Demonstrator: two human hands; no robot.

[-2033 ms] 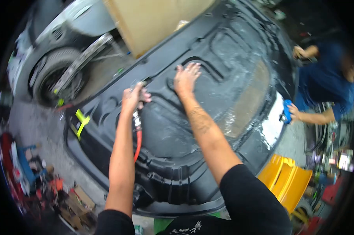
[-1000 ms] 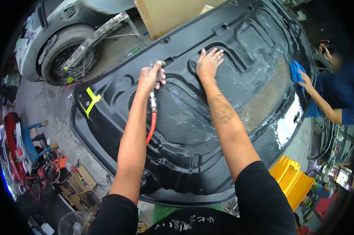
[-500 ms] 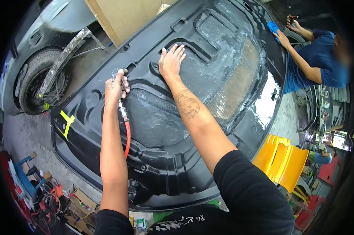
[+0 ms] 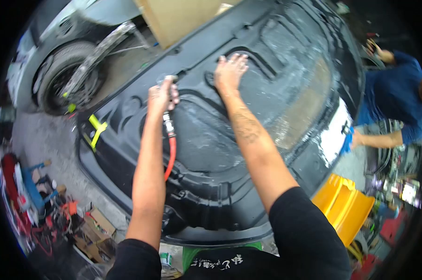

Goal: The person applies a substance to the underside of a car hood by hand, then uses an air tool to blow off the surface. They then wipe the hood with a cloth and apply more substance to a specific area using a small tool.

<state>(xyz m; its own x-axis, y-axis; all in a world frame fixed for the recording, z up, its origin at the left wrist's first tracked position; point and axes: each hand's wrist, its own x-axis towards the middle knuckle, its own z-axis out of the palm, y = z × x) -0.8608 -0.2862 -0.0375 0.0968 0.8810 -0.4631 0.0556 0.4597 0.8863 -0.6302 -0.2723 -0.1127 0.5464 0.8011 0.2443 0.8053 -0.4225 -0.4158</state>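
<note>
A large black panel (image 4: 204,144) with moulded ridges and a whitish, dusty middle lies in front of me. My left hand (image 4: 163,96) is closed round a metal air blow gun, whose coupling (image 4: 168,122) and red hose (image 4: 171,156) hang below the fist. The gun's upper end is blurred. My right hand (image 4: 230,72) rests on the panel beside a curved ridge, its fingers spread and nothing in them. Yellow tape (image 4: 98,131) sticks to the panel's left part.
Another person (image 4: 393,95) stands at the right, a blue cloth (image 4: 347,141) at the panel's edge. A yellow part (image 4: 344,205) lies lower right. A car wheel (image 4: 70,79) is upper left, and tools and cardboard (image 4: 99,224) lie lower left.
The whole view has shifted, placing the panel and both my hands further right in the picture. The other person's hand with the blue cloth has moved down along the panel's edge.
</note>
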